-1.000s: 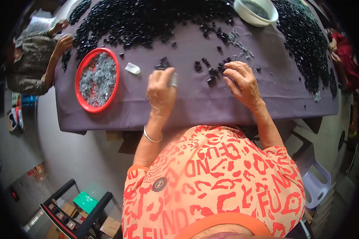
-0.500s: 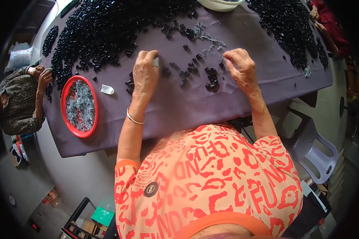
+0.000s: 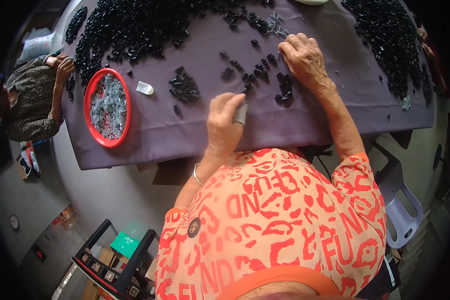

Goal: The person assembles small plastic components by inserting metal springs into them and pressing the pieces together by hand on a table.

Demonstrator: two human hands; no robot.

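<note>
My left hand [image 3: 224,125] is at mid-table, thumb and forefinger pinched at a small black plastic piece [image 3: 244,91]. A grey cover [image 3: 241,114] wraps one of its fingers. Farther off and to the right, my right hand [image 3: 305,61] has its fingers curled together beside a few thin grey screws [image 3: 275,24]. What those fingertips hold, if anything, is too small to make out. Loose black pieces [image 3: 260,71] lie between the hands. One small heap [image 3: 185,87] sits left of my left hand, another cluster [image 3: 284,91] just below the right.
Large piles of black pieces cover the far left [image 3: 130,30] and far right [image 3: 385,40]. A red oval basket [image 3: 129,107] of grey screws stands at left near a white finger-shaped piece [image 3: 145,88]. Another person [image 3: 35,95] works at the left edge; a purple chair [image 3: 405,215] stands right.
My left hand has moved right and nearer my body, away from the left heap. My right hand has reached farther away, toward the screws. The whole view has shifted slightly.
</note>
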